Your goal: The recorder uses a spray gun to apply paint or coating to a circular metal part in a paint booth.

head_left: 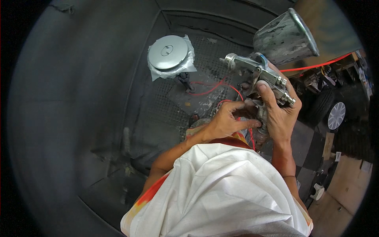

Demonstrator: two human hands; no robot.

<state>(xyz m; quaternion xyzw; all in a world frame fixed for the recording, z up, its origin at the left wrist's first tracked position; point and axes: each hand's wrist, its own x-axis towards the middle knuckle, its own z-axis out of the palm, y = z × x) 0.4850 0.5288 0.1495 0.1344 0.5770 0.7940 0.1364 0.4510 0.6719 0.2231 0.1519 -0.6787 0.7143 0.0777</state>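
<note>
My right hand is wrapped round a silver spray gun, its thumb on the back of the body. The gun's nozzle points left. On top of it sits a tilted, paint-stained metal cup. My left hand is closed, thumb and fingers pinching a fitting low on the gun's handle; the fingertips are partly hidden there. Farther off, to the left, a round silver cap lies on crinkled pale wrapping over a dark stand.
Red hose runs behind the gun, and another stretch curves across the grimy mat. A dark wall stands on the left. At right are a tyre, a silver wheel cover and brown boards.
</note>
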